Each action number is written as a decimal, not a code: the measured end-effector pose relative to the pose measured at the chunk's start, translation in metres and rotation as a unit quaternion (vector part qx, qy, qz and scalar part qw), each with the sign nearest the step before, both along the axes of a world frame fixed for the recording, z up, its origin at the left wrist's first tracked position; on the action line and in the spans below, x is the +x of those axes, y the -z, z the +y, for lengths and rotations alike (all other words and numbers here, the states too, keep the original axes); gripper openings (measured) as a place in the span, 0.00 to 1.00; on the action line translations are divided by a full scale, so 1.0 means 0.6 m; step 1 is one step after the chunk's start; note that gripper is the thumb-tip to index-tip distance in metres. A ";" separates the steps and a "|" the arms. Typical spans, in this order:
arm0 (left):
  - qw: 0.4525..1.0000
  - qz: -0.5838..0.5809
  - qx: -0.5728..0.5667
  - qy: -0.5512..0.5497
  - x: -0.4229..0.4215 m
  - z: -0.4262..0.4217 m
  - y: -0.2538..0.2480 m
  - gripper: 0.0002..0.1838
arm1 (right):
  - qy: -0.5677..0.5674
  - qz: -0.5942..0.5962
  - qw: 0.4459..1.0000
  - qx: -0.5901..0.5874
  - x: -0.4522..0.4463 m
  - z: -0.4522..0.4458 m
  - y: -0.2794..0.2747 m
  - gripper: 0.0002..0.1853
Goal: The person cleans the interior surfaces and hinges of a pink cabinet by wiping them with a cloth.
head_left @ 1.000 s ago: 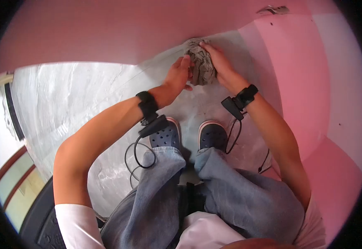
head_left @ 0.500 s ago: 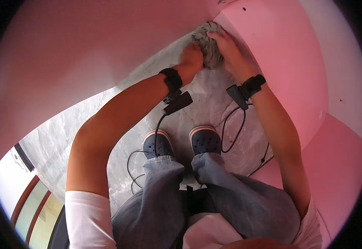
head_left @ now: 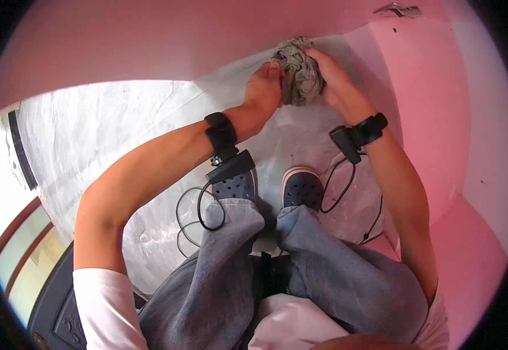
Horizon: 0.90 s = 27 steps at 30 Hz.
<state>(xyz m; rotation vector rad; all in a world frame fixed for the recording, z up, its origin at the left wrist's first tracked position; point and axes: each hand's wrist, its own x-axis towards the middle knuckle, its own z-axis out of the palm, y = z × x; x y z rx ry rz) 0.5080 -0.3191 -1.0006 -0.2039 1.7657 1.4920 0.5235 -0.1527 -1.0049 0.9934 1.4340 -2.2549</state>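
Note:
A crumpled grey-brown cloth [head_left: 301, 73] is bunched between my two hands, above the grey marbled floor close to the pink panel. My left hand [head_left: 265, 86] grips its left side, with the thumb up and the fingers partly hidden behind the cloth. On the right side, my right hand [head_left: 334, 79] is wrapped round the cloth, its fingers along the upper edge. Each wrist wears a black strap with a small black device and a cable.
Pink panels [head_left: 417, 87] stand in front and on the right, with a metal fitting [head_left: 402, 10] at the top. Below are my blue clogs [head_left: 302, 188] and loose black cables [head_left: 200, 217]. A dark carved object [head_left: 61, 309] stands at the lower left.
The view tilted toward the corner, then swung back. Compared with a second ago, both hands and the cloth are slightly farther up and right, and the cloth's folds have shifted.

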 end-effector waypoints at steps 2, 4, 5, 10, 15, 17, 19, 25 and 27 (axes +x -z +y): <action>1.000 -0.004 0.009 -0.019 0.005 -0.023 -0.014 0.20 | -0.025 0.015 0.999 -0.030 -0.004 -0.016 -0.006 0.18; 0.999 -0.006 0.018 -0.035 0.014 -0.041 -0.025 0.21 | -0.026 0.013 0.999 -0.035 -0.003 -0.034 -0.014 0.16; 0.998 -0.012 0.027 -0.049 0.017 -0.050 -0.033 0.21 | -0.022 0.011 0.999 -0.038 -0.004 -0.042 -0.018 0.15; 0.994 0.010 0.052 -0.099 0.030 -0.093 -0.063 0.21 | -0.067 0.037 0.992 -0.105 -0.012 -0.066 -0.032 0.16; 0.994 0.005 0.025 -0.107 0.033 -0.124 -0.064 0.20 | -0.129 0.031 0.980 -0.146 -0.027 -0.086 -0.019 0.16; 0.994 0.002 0.018 -0.112 0.033 -0.131 -0.059 0.20 | -0.148 0.004 0.984 -0.098 -0.030 -0.094 -0.015 0.17; 0.993 0.003 0.010 -0.117 0.032 -0.140 -0.058 0.20 | -0.158 0.003 0.982 -0.099 -0.034 -0.107 -0.005 0.17; 0.986 0.005 -0.013 -0.166 0.037 -0.182 -0.051 0.19 | -0.188 0.006 0.972 -0.141 -0.048 -0.162 0.028 0.18; 0.981 0.004 -0.019 -0.194 0.041 -0.191 -0.052 0.18 | -0.200 0.027 0.964 -0.171 -0.052 -0.176 0.043 0.18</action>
